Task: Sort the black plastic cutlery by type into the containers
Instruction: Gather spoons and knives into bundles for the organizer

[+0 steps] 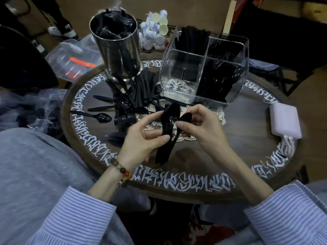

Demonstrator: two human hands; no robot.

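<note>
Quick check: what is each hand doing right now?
Left hand: holding a nested stack of black spoons.
Right hand: pinching a single black spoon beside the stack.

- spoons (170,119): glossy black
- surface (244,121): dark brown wood, white script band round the rim
- cylinder holder (120,55): shiny silver metal
- divided box (178,75): clear
- sleeves (74,214): blue-white fine stripes
- bracelet (122,169): brown, red, orange beads
- power bank (285,121): pale pink
</note>
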